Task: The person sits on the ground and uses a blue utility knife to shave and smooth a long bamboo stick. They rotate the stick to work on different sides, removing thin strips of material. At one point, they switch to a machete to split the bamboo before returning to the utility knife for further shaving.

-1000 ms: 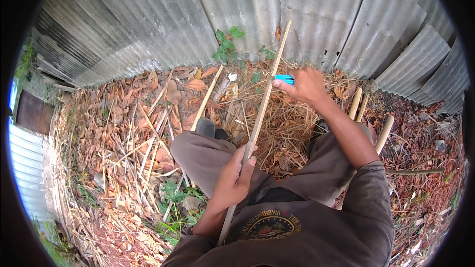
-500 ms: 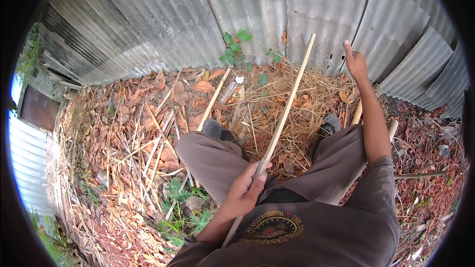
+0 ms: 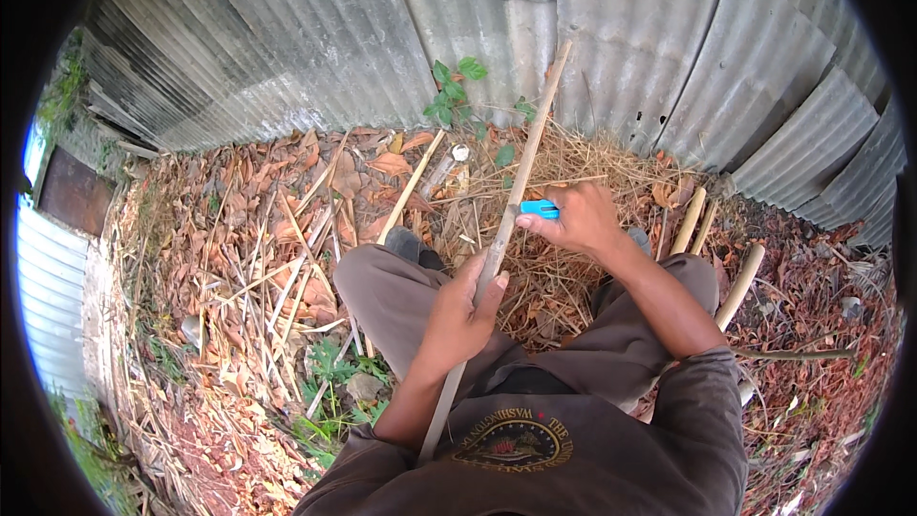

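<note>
One long wooden strip (image 3: 530,153) slants across the middle of the view, in front of the seated person. Its long axis runs from the lower left, against the dark shirt (image 3: 611,440), up and slightly right, its far end pointing toward the corrugated metal fence (image 3: 306,48). The left hand (image 3: 461,320) is closed around the strip's nearer half, fingers wrapped on one side and thumb on the other. The right hand (image 3: 581,217) has its fingers curled tightly around one small blue tool (image 3: 542,209), thumb along its lower side. The tool's end seems to touch the strip's right edge, though its tip is too small to make out surely.

Beyond the left knee (image 3: 373,279) lies one pale stick (image 3: 411,188); farther left, thin slivers (image 3: 291,301) overlap too much to count. Three thicker pale poles (image 3: 741,289) lie past the right knee (image 3: 695,279). Dry leaves (image 3: 390,163) cover the ground.
</note>
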Demonstrator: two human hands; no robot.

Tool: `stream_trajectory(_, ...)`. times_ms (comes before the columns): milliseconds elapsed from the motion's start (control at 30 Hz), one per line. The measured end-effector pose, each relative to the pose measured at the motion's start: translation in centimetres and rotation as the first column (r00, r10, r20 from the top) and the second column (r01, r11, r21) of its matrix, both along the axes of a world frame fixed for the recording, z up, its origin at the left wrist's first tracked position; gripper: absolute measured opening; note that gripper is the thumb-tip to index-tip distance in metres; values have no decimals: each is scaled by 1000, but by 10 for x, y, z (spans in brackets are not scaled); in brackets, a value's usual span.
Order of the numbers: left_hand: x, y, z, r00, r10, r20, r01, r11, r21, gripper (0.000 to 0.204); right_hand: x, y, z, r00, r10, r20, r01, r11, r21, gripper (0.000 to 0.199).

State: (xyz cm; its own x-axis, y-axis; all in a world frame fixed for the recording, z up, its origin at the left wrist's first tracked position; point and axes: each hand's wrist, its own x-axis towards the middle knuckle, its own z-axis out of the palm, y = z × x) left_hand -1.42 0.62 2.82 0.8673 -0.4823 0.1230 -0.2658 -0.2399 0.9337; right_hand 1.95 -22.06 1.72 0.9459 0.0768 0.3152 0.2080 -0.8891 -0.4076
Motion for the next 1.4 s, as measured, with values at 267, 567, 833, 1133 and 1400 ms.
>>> stream_trajectory(267, -2, 3, 5, 994, -44, -105, 39, 998, -43, 38, -4, 8, -7, 999, -23, -40, 23, 1000, 5, 72)
stream_trajectory(567, -13, 5, -2, 984, -79, -158, 79, 997, -2, 37, 53, -65, 6, 905, -408, -117, 412, 911, 7, 80)
stream_trajectory(833, -14, 8, 5, 992, -44, -120, 41, 999, -30, 33, 16, -25, -8, 981, -172, -88, 170, 985, -32, 83)
stream_trajectory(1133, -15, 3, 17, 964, -102, -246, 83, 993, -87, 29, 46, -63, 10, 952, -301, -53, 300, 953, -33, 80)
stream_trajectory(1400, -13, -1, 27, 933, -133, -334, 99, 988, -117, 28, 61, -84, 15, 966, -256, 46, 259, 963, -74, 82)
